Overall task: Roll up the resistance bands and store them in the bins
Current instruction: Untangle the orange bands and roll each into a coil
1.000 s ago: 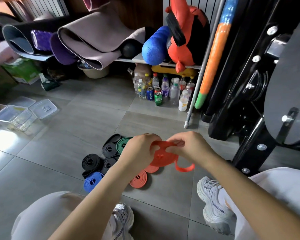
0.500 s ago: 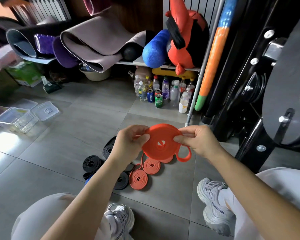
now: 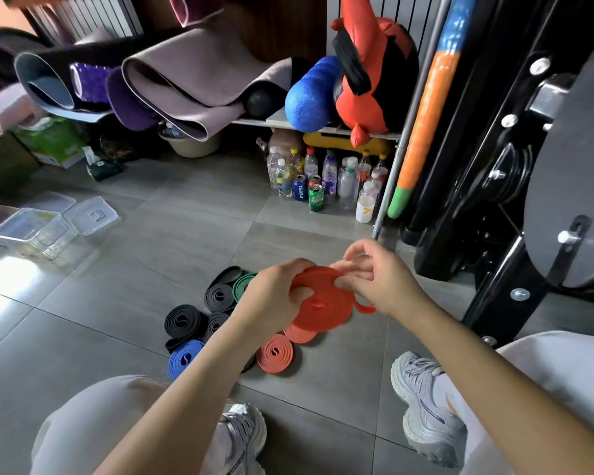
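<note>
My left hand (image 3: 275,289) grips the left side of a red resistance band coil (image 3: 323,306) held flat above the floor. My right hand (image 3: 378,279) pinches its upper right edge, where a short loose loop of the band sticks out. Below on the tiles lie rolled bands: two red ones (image 3: 275,353), a blue one (image 3: 182,358), several black ones (image 3: 182,322) and a green one (image 3: 242,284). Clear plastic bins (image 3: 31,231) with loose lids stand at the far left.
Bottles and cans (image 3: 323,186) stand under a shelf of yoga mats (image 3: 186,87) and a blue foam roller (image 3: 306,94). A black weight machine (image 3: 528,166) fills the right side. My knees and grey shoes (image 3: 426,406) frame the floor in front.
The red coil has tipped from facing me to lying flatter and lower. My right hand has shifted to its upper edge, and the loose tail is shorter.
</note>
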Tool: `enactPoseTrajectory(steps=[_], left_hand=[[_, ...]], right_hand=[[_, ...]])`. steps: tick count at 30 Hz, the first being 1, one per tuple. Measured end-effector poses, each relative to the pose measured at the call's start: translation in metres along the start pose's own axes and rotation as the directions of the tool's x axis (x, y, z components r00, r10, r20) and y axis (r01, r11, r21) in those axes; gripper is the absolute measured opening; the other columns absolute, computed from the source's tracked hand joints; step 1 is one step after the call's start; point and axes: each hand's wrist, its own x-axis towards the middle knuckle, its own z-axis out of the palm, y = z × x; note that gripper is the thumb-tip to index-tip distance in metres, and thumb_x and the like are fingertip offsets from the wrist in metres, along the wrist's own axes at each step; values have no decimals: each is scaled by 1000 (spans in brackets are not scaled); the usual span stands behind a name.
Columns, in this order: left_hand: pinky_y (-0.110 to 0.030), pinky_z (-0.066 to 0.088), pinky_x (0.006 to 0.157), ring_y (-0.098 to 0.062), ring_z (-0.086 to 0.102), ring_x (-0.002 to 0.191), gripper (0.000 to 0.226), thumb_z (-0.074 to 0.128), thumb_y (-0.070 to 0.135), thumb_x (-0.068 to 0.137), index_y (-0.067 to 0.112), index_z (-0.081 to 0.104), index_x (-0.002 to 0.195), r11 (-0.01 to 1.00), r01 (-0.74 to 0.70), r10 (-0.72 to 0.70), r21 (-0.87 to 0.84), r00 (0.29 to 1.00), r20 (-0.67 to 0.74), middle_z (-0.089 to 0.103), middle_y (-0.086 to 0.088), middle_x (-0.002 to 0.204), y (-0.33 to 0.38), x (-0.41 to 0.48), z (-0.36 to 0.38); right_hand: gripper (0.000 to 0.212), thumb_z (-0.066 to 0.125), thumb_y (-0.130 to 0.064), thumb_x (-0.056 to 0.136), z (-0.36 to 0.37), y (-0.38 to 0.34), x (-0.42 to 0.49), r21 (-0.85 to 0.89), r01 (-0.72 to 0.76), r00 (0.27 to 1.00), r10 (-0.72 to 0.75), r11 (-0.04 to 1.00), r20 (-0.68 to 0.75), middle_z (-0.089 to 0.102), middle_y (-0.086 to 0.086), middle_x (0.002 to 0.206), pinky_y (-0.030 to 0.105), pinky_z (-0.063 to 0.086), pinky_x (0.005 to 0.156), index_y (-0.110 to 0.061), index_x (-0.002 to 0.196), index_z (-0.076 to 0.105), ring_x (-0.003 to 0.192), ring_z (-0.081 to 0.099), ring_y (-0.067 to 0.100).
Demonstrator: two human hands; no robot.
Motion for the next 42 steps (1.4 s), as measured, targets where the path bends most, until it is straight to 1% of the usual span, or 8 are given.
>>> enactPoseTrajectory(steps=[8,13,16,27,31,35,38,42], left_hand=[[-28,46,67,-18,57,76,37,63,7,84,16,60,120,950,95,-140,-297,981,-136,62,0,92,-7,6,-10],[-45,55,77,-24,63,83,34,65,3,82,16,62,113,856,149,-252,-496,957,-146,66,-6,96,-9,7,-7],[-49,56,77,-24,64,86,32,64,1,83,18,62,110,804,177,-308,-568,941,-143,66,-4,96,-10,8,-8],[-41,56,73,-22,61,84,31,62,4,85,16,62,115,835,137,-305,-533,921,-241,61,0,94,-2,23,-36],[-33,51,73,-20,56,84,34,60,6,86,14,58,119,914,177,-262,-364,945,-197,59,-2,98,-21,42,-56],[-29,49,61,-22,58,82,37,61,9,85,13,56,121,923,256,-303,-286,944,-133,61,-5,104,-61,67,-60],[-46,58,66,-28,63,87,28,63,8,80,13,57,106,759,432,-490,-488,872,10,61,-10,102,-104,79,-31],[-53,56,77,-26,64,95,20,62,10,82,12,56,101,347,630,-627,-695,707,327,61,-11,101,-171,85,44]], right_hand=[[28,71,0,78,-2,-1,5,60,79,984,-68,995,-166,69,-10,69,17,54,65,-28,77,68,60,64,3],[33,72,-6,79,1,-5,-1,-19,175,959,-175,984,-222,67,-1,95,27,54,83,-36,92,68,82,68,10],[37,78,-23,75,5,-8,-7,-315,149,950,-224,937,-217,72,-3,105,34,50,92,-34,109,69,98,66,15],[56,62,-56,81,26,-62,26,-830,141,957,-288,539,-25,66,7,104,35,47,68,-18,116,41,93,63,32],[57,61,-59,79,41,-70,59,-861,167,974,-213,480,70,60,5,93,32,41,61,-19,115,39,86,62,30],[53,66,-50,75,71,-57,105,-806,173,984,-129,566,120,55,2,88,31,39,63,-19,110,43,80,56,27],[55,67,-50,72,94,-14,139,-803,203,977,-63,560,202,59,5,105,32,40,68,-17,110,44,93,58,29],[57,67,-51,70,122,82,176,-837,171,944,155,519,290,59,6,115,33,43,75,-18,111,45,104,58,29]])
